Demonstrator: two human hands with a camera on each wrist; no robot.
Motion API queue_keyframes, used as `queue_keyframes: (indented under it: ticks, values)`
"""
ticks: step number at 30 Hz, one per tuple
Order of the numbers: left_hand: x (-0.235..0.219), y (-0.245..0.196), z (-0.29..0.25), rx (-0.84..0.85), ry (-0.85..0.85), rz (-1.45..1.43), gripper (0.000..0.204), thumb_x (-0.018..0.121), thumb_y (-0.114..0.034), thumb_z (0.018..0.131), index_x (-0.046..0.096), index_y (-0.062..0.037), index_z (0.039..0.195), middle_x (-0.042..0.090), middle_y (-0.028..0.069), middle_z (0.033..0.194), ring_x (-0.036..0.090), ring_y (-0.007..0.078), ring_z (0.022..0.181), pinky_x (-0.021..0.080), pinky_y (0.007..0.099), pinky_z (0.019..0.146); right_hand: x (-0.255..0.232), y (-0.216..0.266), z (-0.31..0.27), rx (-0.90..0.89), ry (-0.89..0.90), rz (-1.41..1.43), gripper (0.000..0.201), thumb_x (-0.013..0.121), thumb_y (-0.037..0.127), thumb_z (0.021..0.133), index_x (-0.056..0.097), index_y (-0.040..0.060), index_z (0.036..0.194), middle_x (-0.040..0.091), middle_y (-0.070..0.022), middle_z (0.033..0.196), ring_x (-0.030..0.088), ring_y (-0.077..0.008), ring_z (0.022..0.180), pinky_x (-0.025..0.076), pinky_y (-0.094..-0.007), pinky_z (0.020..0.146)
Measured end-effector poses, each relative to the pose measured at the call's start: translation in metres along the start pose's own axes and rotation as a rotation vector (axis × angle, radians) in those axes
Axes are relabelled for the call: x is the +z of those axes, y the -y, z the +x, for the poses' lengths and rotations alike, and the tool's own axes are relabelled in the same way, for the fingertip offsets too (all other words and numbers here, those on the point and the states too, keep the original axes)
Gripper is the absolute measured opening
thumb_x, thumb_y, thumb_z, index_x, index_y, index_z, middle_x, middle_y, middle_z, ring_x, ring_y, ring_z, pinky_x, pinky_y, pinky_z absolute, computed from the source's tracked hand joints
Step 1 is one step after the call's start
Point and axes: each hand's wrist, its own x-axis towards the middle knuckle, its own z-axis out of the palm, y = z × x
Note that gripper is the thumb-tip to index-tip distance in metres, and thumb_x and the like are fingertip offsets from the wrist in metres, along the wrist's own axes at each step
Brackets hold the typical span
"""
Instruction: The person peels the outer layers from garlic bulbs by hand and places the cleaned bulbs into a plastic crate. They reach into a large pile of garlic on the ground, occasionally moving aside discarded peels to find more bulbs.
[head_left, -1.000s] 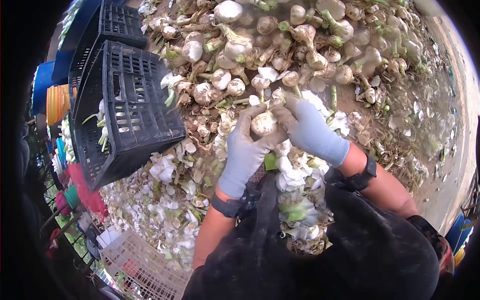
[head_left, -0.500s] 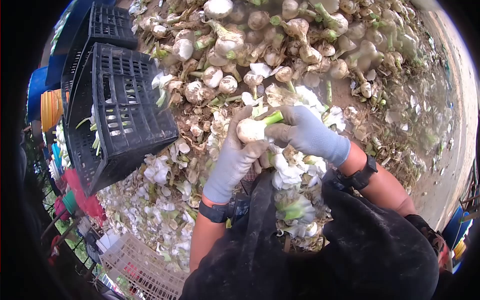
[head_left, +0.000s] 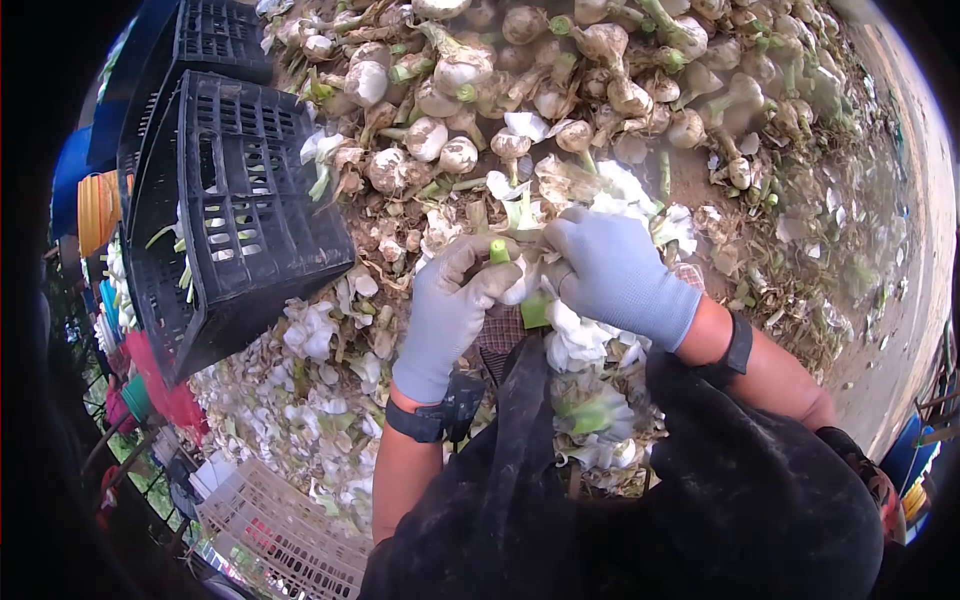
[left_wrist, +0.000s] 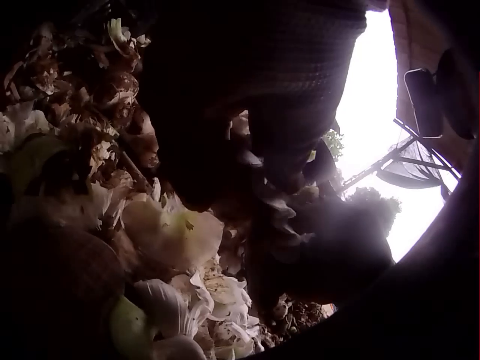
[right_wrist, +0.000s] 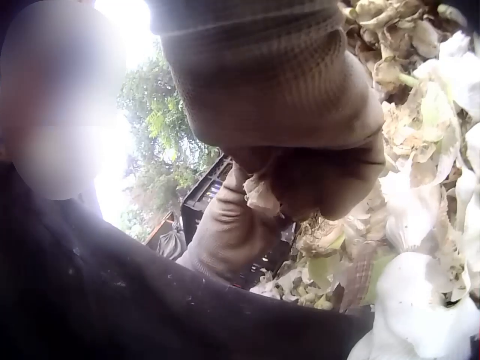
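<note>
In grey-white work gloves, both hands meet in front of the person's body. The left hand (head_left: 438, 318) grips a garlic bulb (head_left: 518, 287), mostly covered by the fingers, with its cut green stem (head_left: 498, 252) pointing up between thumb and forefinger. Close to its right, the right hand (head_left: 622, 278) has its fingers curled and pinches pale garlic skin (right_wrist: 262, 196) at the bulb's side. The right wrist view has the left hand (right_wrist: 234, 234) just beyond that skin. In the left wrist view the gloved hand (left_wrist: 292, 90) is very dark and the bulb is hard to make out.
Unpeeled garlic bulbs (head_left: 460, 75) with stems lie heaped ahead. A black plastic crate (head_left: 265, 190) stands on its side to the left, with white skins (head_left: 270, 430) spread below it. A pale crate (head_left: 290, 530) sits at lower left. More skins (head_left: 575, 345) lie by the lap.
The bulb has turned in the left hand, so its stem now points up instead of right. The right hand has drawn slightly away to the right, pinching skin; the left has shifted left.
</note>
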Motion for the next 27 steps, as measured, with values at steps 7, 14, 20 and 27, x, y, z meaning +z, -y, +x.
queue_keyframes:
  ticks: [7,14,20,27]
  values:
    - [0.0,-0.004,0.001,-0.09,0.196,-0.535,0.022,0.06,-0.016,0.09,0.062,0.0005,0.104,0.062,0.0125,0.115,0.061,0.0186,0.101,0.05,0.0326,0.087,0.005,-0.016,-0.007,-0.077,0.156,-0.18,0.017,0.061,0.018,0.072,0.063,0.0065,0.084,0.062,-0.0132,0.079,0.064,-0.0328,0.076,0.051,-0.0432,0.065]
    - [-0.01,0.041,0.015,-0.18,-0.148,-0.88,0.032,0.055,-0.027,0.095,0.056,-0.0012,0.115,0.061,0.0087,0.111,0.06,0.0205,0.103,0.052,0.0369,0.089,-0.026,0.025,-0.037,-0.429,0.906,0.607,0.017,0.056,0.014,0.079,0.067,0.0111,0.091,0.067,-0.0077,0.085,0.065,-0.0274,0.081,0.051,-0.0376,0.073]
    - [-0.021,0.036,0.014,-0.22,-0.265,-1.03,0.031,0.05,-0.027,0.098,0.054,-0.0033,0.118,0.061,0.0111,0.11,0.06,0.0233,0.103,0.054,0.0426,0.088,-0.07,0.026,-0.029,-0.541,0.791,1.185,0.022,0.057,0.005,0.077,0.064,0.0052,0.098,0.065,-0.011,0.103,0.064,-0.0268,0.091,0.049,-0.0371,0.079]
    - [-0.088,-0.089,-0.027,0.523,0.158,-1.581,0.071,0.06,-0.027,0.083,0.028,-0.0009,0.141,0.045,0.0149,0.132,0.053,0.0255,0.103,0.049,0.0388,0.088,-0.035,0.013,0.024,-0.027,0.436,-0.03,0.029,0.06,0.011,0.075,0.061,0.0151,0.104,0.06,-0.0093,0.091,0.061,-0.0295,0.088,0.048,-0.0428,0.073]
